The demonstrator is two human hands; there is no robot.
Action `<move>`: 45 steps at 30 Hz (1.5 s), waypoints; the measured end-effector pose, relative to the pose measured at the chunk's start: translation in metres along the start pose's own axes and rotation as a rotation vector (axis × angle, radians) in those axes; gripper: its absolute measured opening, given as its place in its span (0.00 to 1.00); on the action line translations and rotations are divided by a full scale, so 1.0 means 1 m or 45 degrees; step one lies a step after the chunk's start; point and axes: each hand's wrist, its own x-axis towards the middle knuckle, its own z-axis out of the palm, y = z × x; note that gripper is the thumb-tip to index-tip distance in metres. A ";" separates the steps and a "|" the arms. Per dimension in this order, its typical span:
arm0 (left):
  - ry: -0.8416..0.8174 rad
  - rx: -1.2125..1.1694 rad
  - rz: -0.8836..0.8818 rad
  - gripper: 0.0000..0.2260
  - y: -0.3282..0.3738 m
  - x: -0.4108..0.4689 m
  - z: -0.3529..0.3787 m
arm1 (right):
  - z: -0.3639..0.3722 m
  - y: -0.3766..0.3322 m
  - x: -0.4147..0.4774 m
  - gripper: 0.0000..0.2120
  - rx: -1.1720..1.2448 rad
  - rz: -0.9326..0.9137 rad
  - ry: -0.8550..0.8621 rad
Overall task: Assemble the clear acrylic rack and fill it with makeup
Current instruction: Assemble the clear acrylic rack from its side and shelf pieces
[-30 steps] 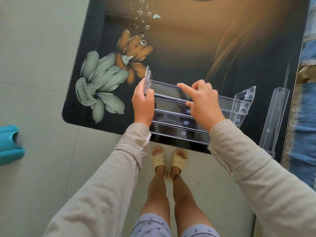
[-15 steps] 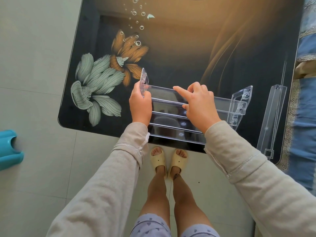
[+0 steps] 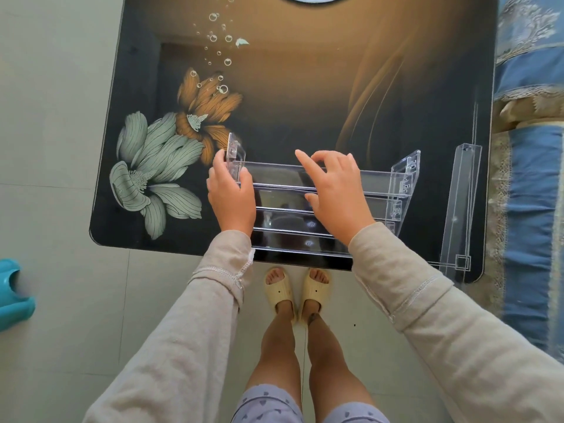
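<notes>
Hands on acrylic rack at table's near edge

Clear acrylic rack [image 3: 375, 183] stands on the table [image 3: 305, 102], against its near edge, about mid-width. Stepped shelves run left to right between two upright side panels. The left hand [image 3: 232, 199] grips the left side panel [image 3: 235, 154], thumb on the inner face and fingers wrapped round the outer one. The right hand [image 3: 335, 193] is curled over the top shelf [image 3: 274, 175] near its middle: bent fingertips on the shelf, index stretched toward the left panel, thumb at the shelf's front edge, so it reads as a pinch. The right side panel [image 3: 407, 178] is untouched.

A loose acrylic piece [image 3: 460, 209] lies flat near the table's right edge, well apart from the rack. The flower print [image 3: 158, 169] fills the table's near-left part. Cream slippers [image 3: 296, 288] are on the floor just past the table's near edge. A teal object [image 3: 13, 294] sits far off the table's left side, and blue fabric [image 3: 531, 209] runs along its right side.
</notes>
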 end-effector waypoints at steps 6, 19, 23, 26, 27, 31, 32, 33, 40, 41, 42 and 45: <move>0.219 0.336 0.563 0.23 0.010 -0.025 0.006 | -0.009 0.021 -0.052 0.20 0.417 0.274 0.610; -0.594 0.863 1.286 0.22 0.083 -0.068 0.108 | 0.001 0.086 -0.073 0.24 1.015 0.863 0.271; -0.557 0.777 1.237 0.19 0.084 -0.070 0.115 | 0.004 0.090 -0.073 0.19 0.915 0.791 0.252; -0.574 0.754 1.247 0.19 0.082 -0.070 0.115 | 0.004 0.090 -0.072 0.20 0.924 0.814 0.253; -0.586 0.742 1.245 0.19 0.082 -0.070 0.115 | 0.005 0.090 -0.072 0.20 0.915 0.821 0.253; -0.646 0.728 1.174 0.18 0.082 -0.070 0.121 | 0.006 0.092 -0.072 0.20 0.874 0.811 0.241; -0.652 0.737 1.166 0.18 0.082 -0.070 0.122 | 0.006 0.093 -0.072 0.20 0.872 0.806 0.235; -0.656 0.746 1.161 0.17 0.082 -0.070 0.122 | 0.005 0.093 -0.072 0.20 0.872 0.800 0.230; -0.636 0.801 1.197 0.16 0.080 -0.070 0.125 | 0.007 0.091 -0.072 0.20 0.835 0.796 0.264; -0.627 0.813 1.209 0.15 0.081 -0.071 0.125 | 0.007 0.091 -0.072 0.20 0.832 0.798 0.266; -0.616 0.828 1.223 0.15 0.081 -0.071 0.125 | 0.006 0.091 -0.071 0.20 0.836 0.803 0.265; -0.565 0.910 1.296 0.13 0.080 -0.072 0.126 | 0.005 0.092 -0.072 0.20 0.843 0.810 0.255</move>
